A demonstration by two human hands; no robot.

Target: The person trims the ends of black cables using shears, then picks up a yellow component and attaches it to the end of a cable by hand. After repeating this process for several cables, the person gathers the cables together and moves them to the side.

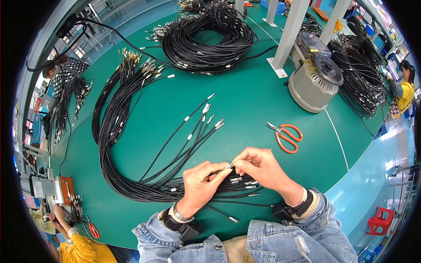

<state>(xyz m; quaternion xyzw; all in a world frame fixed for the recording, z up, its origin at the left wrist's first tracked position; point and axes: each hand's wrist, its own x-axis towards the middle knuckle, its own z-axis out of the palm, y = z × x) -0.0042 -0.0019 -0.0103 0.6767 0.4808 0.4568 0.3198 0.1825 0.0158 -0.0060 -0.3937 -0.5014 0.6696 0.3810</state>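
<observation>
My left hand (202, 183) pinches a black cable close to its metal connector end, above a bundle of black cables (131, 186) that curves across the green table. Thumb and fingertips of my right hand (259, 165) close on the same connector (229, 166) from the right. Several loose cable ends (215, 127) with silver tips fan out beyond my hands. Beneath my hands, more connectors (237, 179) lie at the end of the bundle. Orange-handled scissors (288, 137) rest on the table a little beyond my right hand.
A large coil of black cable (206, 52) lies at the far side. A grey round machine with a dark lid (315, 81) stands far right beside a metal post (289, 39). More cables (359, 83) are heaped behind it. Co-workers sit at left and right; a red stool (380, 220) stands on the floor.
</observation>
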